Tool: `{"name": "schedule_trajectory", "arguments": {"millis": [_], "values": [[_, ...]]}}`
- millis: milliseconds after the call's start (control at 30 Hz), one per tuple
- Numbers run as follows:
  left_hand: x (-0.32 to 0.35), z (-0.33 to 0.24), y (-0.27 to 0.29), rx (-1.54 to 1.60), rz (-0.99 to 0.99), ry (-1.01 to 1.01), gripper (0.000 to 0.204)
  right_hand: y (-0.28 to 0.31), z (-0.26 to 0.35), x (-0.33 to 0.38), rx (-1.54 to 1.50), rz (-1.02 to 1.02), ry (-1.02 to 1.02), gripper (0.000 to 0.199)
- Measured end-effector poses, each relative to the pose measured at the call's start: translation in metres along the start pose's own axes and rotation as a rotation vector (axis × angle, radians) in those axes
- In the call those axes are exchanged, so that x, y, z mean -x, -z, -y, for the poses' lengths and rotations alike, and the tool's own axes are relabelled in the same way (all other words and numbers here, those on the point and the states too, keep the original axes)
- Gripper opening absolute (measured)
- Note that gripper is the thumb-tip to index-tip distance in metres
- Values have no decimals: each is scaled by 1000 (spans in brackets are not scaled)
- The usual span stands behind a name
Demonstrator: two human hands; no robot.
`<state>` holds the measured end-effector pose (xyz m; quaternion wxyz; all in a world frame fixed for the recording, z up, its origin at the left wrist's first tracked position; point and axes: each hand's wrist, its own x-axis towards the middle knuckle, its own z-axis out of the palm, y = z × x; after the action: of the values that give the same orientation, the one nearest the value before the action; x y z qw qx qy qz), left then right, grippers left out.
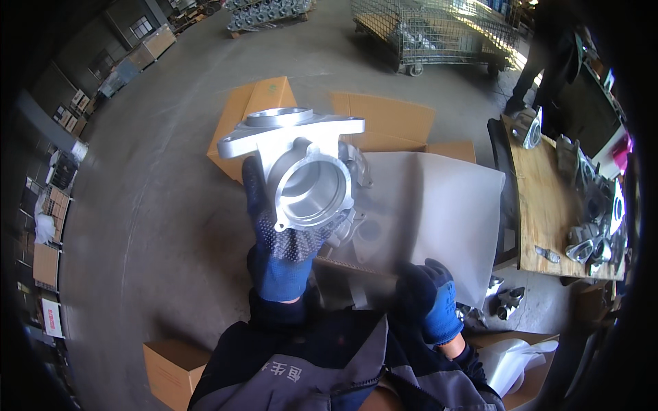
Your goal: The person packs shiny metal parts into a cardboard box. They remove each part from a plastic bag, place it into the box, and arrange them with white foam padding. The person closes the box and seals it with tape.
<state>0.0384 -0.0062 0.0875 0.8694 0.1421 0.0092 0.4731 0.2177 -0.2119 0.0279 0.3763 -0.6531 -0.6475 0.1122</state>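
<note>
In my gloved left hand (291, 253) is a silver metal housing casting (305, 161), raised in front of me. A flat flange with a round boss forms its top, and a wide open bore faces me. My fingers wrap around its sides from below. My right hand (432, 298), in a blue and dark glove, is lower and to the right, beside the near edge of a translucent white packing sheet (452, 205). Its fingers are curled, and what they may hold is hidden. Under the sheet, more castings show faintly in an open cardboard box (380, 109).
At right, a wooden-topped table (541, 205) carries several metal castings (593, 198). More castings (508, 301) lie below it. Another cardboard box (178, 370) stands at lower left. A wire cage cart (445, 38) is at the back, and a person (548, 58) stands at far right.
</note>
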Motion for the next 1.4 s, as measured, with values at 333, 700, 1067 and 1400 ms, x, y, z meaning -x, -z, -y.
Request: {"name": "schedule_trajectory", "arguments": {"millis": [333,700,1067,1400], "values": [[0,6,-14,41,35,32,88,-2,-1,1,4,-32,37,28],[-1,6,-8,11,-22,47,89,30,14,-5,-503,11,-154,31],[-10,10,-7,31,-43,75,91,19,-50,-38,118,25,-7,28],[-9,13,4,-300,-101,-41,95,26,-60,-21,88,-72,-133,16]]}}
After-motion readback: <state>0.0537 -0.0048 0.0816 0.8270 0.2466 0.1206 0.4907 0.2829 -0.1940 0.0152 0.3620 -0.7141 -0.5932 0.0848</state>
